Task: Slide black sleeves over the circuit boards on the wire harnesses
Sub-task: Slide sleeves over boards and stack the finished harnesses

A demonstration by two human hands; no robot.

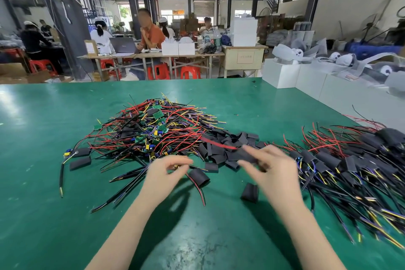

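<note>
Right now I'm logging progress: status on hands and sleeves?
Left hand pinching harness wire beside a black sleeve. Right hand grip on another sleeve, blurred. Unsleeved pile remains; nothing blocking.

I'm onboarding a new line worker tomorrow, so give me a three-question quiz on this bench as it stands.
1. True or false: the pile of sleeved harnesses lies on the right of the green table.
2. Multiple choice: the heap of loose black sleeves lies (A) left of the pile of bare circuit boards and wires, (B) between that pile and the sleeved harnesses, (C) on the white boxes.
3. Fill in: the right hand holds a black ____.

Key: 1 true; 2 B; 3 sleeve. The left hand pinches something small, too blurred to name.
</note>
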